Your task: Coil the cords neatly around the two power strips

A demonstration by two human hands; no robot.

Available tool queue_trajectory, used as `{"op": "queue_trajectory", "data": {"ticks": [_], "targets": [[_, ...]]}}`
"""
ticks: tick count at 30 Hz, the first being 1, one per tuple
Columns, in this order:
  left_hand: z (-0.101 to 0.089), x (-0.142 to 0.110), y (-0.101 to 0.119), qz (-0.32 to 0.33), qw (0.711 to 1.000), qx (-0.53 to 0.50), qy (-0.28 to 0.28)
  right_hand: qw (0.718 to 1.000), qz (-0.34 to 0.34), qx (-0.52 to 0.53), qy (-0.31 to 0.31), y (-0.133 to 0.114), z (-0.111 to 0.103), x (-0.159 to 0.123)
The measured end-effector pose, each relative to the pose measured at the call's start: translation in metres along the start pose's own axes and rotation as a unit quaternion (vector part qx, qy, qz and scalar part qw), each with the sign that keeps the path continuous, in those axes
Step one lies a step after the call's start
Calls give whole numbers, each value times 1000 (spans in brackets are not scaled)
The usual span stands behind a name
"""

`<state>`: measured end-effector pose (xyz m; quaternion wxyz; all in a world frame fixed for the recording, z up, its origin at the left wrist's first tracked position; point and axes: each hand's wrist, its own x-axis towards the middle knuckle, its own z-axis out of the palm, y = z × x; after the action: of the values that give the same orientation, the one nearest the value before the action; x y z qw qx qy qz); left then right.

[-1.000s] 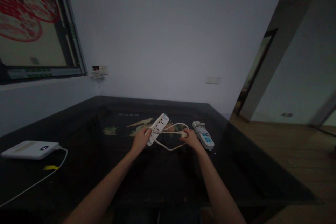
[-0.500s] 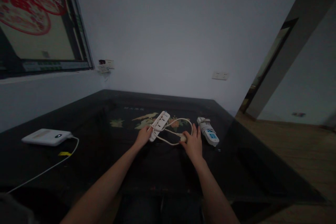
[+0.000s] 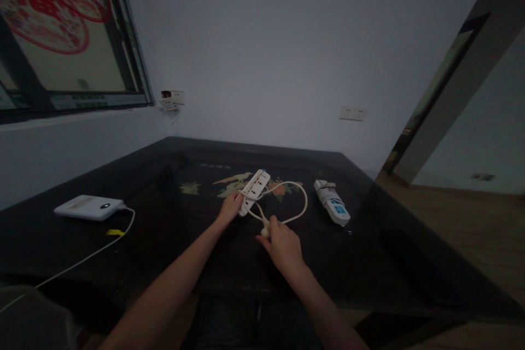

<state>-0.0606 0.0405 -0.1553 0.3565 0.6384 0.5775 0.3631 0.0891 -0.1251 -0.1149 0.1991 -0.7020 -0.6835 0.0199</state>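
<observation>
A white power strip lies at a slant on the dark table, its sockets facing up. My left hand grips its near left edge, fingers closed around the side. The strip's cream cable makes a wide loop to the right and crosses over the strip. At the cable's end is a plug, which my right hand pinches just in front of the strip's near end. The plug's prongs cannot be made out.
A second power strip, blue at its sockets and wrapped in its cable, lies to the right. At the left is a white power bank with a white cord, beside a yellow scrap. Wall sockets sit behind the table.
My right hand has brought the plug left and nearer to me, pulling the cable loop into a new shape. My left hand stays on the power strip. The view has shifted slightly.
</observation>
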Motion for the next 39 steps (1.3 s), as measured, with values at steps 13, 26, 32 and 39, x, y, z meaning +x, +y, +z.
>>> {"op": "queue_trajectory", "data": {"ticks": [13, 26, 32, 39], "targets": [[0, 3, -3, 25, 1000, 0, 8, 984, 125, 93, 84, 116, -43, 90], [0, 0, -1, 73, 997, 7, 14, 945, -5, 323, 56, 125, -23, 94], [1, -1, -1, 92, 996, 2, 16, 919, -41, 381, 87, 117, -23, 93], [4, -1, 0, 127, 992, -16, 6, 908, -117, 395, 75, 108, -18, 89]]}}
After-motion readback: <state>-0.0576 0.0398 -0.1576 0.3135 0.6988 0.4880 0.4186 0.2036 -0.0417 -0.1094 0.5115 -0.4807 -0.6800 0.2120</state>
